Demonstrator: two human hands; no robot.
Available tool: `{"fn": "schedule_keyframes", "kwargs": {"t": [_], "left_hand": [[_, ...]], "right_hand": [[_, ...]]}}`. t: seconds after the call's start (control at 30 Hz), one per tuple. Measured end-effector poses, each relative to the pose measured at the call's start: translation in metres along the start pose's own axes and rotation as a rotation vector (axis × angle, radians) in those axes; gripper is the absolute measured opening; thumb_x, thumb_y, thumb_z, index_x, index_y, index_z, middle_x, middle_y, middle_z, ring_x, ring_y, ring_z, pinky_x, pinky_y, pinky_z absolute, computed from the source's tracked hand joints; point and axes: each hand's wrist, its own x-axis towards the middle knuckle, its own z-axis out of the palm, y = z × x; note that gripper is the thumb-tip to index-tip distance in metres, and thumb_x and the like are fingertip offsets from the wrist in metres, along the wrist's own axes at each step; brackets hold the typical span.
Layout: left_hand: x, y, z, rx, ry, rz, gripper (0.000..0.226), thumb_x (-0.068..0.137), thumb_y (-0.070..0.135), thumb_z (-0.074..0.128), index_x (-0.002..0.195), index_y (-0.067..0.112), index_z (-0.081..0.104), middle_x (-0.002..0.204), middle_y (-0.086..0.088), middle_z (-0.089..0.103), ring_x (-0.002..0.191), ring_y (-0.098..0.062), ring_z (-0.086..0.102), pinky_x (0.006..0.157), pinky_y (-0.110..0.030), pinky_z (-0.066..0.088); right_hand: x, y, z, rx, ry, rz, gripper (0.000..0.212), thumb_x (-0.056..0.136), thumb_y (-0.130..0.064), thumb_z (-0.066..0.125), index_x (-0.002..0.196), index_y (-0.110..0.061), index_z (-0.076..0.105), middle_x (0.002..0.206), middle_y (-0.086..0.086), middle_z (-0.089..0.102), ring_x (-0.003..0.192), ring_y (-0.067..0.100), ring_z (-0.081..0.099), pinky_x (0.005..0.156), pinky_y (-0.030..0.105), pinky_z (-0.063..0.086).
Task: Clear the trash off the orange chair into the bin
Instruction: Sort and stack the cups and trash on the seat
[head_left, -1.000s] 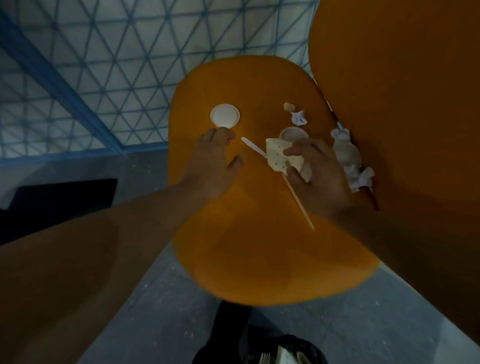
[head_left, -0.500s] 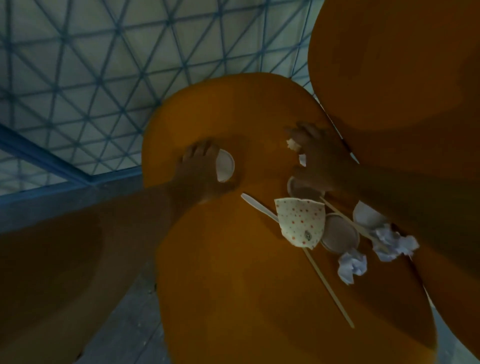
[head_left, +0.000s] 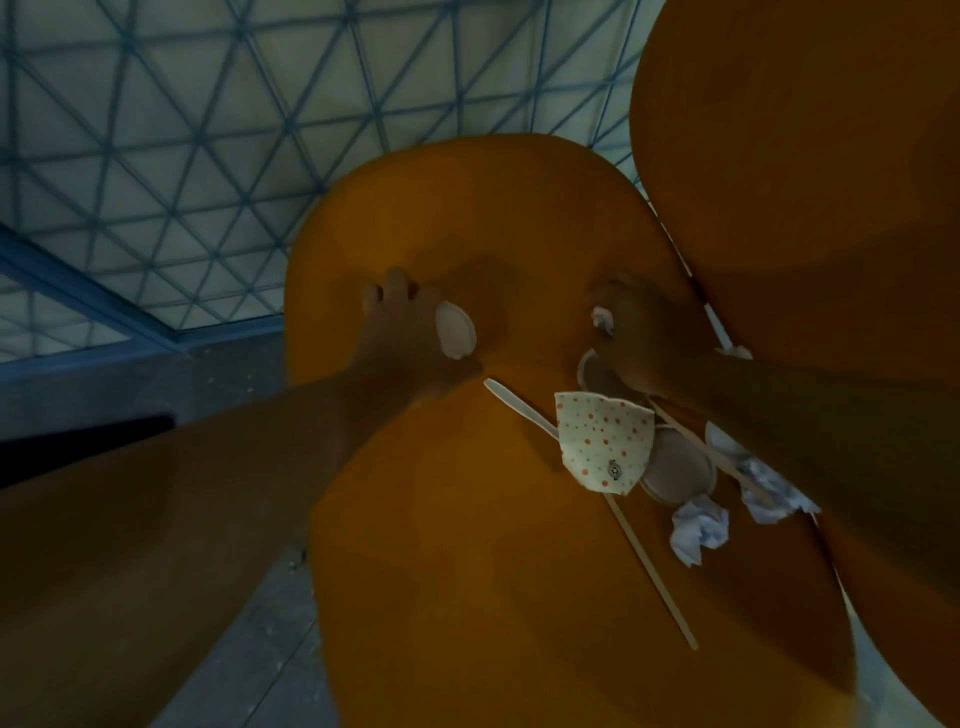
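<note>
Trash lies scattered over the smooth, rounded seat of the orange chair (head_left: 467, 571), whose curved backrest fills the right edge. Left hand (head_left: 410, 343) curls its fingers round a thin white round lid (head_left: 456, 332) on the far left part of the seat. Right hand (head_left: 639, 338) pinches a small crumpled paper scrap (head_left: 601, 318) to the far right. Near it lies a torn cream paper cup piece (head_left: 602, 449) with orange dots and a tiny round mark too small to read, over a white plastic utensil (head_left: 519, 408), a long wooden stick (head_left: 652, 571) and a shallow round lid (head_left: 675, 467). Two wrinkled tissue wads (head_left: 696, 527) sit right of these. Bin is not visible
</note>
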Motion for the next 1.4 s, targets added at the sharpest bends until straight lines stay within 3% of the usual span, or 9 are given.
{"fn": "schedule_keyframes", "kwargs": {"t": [0.2,0.4,0.53,0.67,0.77,0.97,1.1,1.2,1.4], "left_hand": [[-0.052,0.014,-0.005,-0.177,0.192,-0.041,0.092,0.056,0.067,0.066,0.130,0.017,0.044,0.125,-0.013,0.041,0.112,-0.034,0.037,0.084,-0.034,0.024],[-0.146,0.057,0.002,-0.262,0.288,-0.041,0.077,0.072,0.053,0.072,0.136,0.023,0.039,0.129,-0.009,0.045,0.114,-0.032,0.044,0.082,-0.036,0.032],[-0.223,0.092,0.021,-0.304,0.305,-0.066,0.084,0.073,0.054,0.070,0.144,0.029,0.033,0.137,-0.009,0.040,0.119,-0.034,0.044,0.082,-0.038,0.036],[-0.302,0.118,0.052,-0.405,0.323,-0.063,0.083,0.064,0.062,0.057,0.138,0.028,0.041,0.131,-0.006,0.042,0.118,-0.030,0.045,0.090,-0.039,0.042],[-0.354,0.129,0.079,-0.496,0.341,-0.037,0.071,0.074,0.050,0.065,0.137,0.026,0.041,0.135,-0.004,0.039,0.122,-0.026,0.042,0.091,-0.038,0.040],[-0.440,0.126,0.146,-0.590,0.094,-0.001,0.066,0.084,0.038,0.070,0.137,0.032,0.032,0.146,0.009,0.024,0.128,-0.021,0.037,0.097,-0.037,0.042],[-0.477,0.110,0.195,-0.577,-0.024,0.054,0.061,0.076,0.033,0.077,0.121,0.027,0.035,0.126,0.004,0.031,0.105,-0.019,0.048,0.083,-0.043,0.050],[-0.503,0.102,0.238,-0.520,-0.064,0.106,0.060,0.066,0.039,0.076,0.108,0.028,0.034,0.110,0.007,0.030,0.087,-0.013,0.047,0.069,-0.034,0.048],[-0.533,0.083,0.319,-0.303,-0.253,0.111,0.066,0.062,0.038,0.080,0.110,0.026,0.037,0.116,0.005,0.036,0.092,-0.019,0.051,0.073,-0.033,0.046]], "right_hand": [[-0.049,-0.013,-0.024,0.185,0.131,-0.185,0.022,0.085,-0.001,0.062,0.106,-0.007,0.065,0.113,0.011,0.057,0.098,0.014,0.048,0.073,0.008,0.035],[-0.157,-0.016,-0.046,0.310,0.063,-0.307,0.027,0.088,-0.004,0.059,0.113,-0.012,0.061,0.117,0.008,0.054,0.102,0.019,0.055,0.073,0.006,0.040],[-0.243,-0.012,-0.050,0.345,-0.015,-0.318,0.032,0.090,-0.009,0.057,0.120,-0.019,0.057,0.118,0.006,0.052,0.102,0.021,0.053,0.079,0.032,0.048],[-0.327,0.000,-0.045,0.409,-0.081,-0.284,0.034,0.089,-0.008,0.057,0.120,-0.021,0.057,0.104,-0.004,0.048,0.089,0.016,0.053,0.074,0.030,0.047],[-0.374,0.009,-0.031,0.422,-0.099,-0.257,0.031,0.088,-0.008,0.059,0.118,-0.018,0.059,0.106,0.000,0.053,0.094,0.019,0.054,0.073,0.030,0.047],[-0.456,0.038,0.015,0.432,-0.135,-0.092,0.033,0.089,-0.010,0.059,0.121,-0.019,0.058,0.123,0.003,0.054,0.110,0.020,0.051,0.080,0.020,0.035],[-0.507,0.059,0.055,0.416,-0.156,-0.081,0.032,0.087,-0.006,0.060,0.117,-0.015,0.060,0.112,0.001,0.054,0.100,0.018,0.054,0.069,0.005,0.031],[-0.538,0.069,0.085,0.427,-0.134,-0.108,0.029,0.084,-0.004,0.065,0.110,-0.014,0.062,0.104,-0.007,0.048,0.089,0.012,0.055,0.071,-0.003,0.033],[-0.578,0.076,0.131,0.492,-0.035,-0.170,0.026,0.085,-0.013,0.065,0.110,-0.018,0.061,0.109,-0.013,0.047,0.092,0.002,0.053,0.072,0.009,0.045]]}}
